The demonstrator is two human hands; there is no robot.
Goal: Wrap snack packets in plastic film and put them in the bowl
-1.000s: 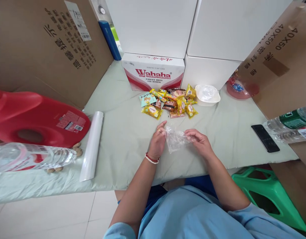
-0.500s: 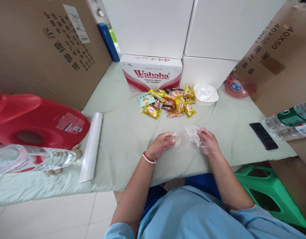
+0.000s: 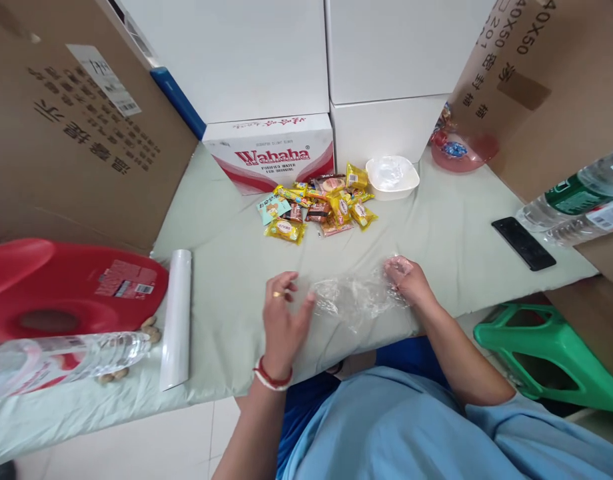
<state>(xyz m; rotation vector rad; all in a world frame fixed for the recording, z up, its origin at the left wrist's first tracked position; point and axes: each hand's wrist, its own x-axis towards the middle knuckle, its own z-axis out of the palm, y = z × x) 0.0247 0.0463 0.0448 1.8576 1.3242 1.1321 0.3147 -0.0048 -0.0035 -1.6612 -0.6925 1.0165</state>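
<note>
A crumpled sheet of clear plastic film (image 3: pixel 356 298) lies stretched on the pale green table cover (image 3: pixel 226 253), near its front edge. My left hand (image 3: pixel 282 321) rests flat on the cover with fingers spread, its thumb touching the film's left end. My right hand (image 3: pixel 409 280) has its fingers curled down on the film's right end. Beyond the film sits a pile of small wrapped snacks (image 3: pixel 316 208), next to a white bowl (image 3: pixel 392 178) lined with clear film.
A roll of film (image 3: pixel 176 317), a red jug (image 3: pixel 66 293) and a lying clear bottle (image 3: pixel 61 357) are on the left. A Wahaha box (image 3: pixel 270 157) and white boxes stand behind. A black phone (image 3: pixel 523 243), bottles (image 3: pixel 576 200), and a green stool (image 3: pixel 551 360) are on the right.
The film, held bunched above the table between both hands, now lies pulled wide on the cover. My left hand has let go and flattened out to the left. The camera has shifted right.
</note>
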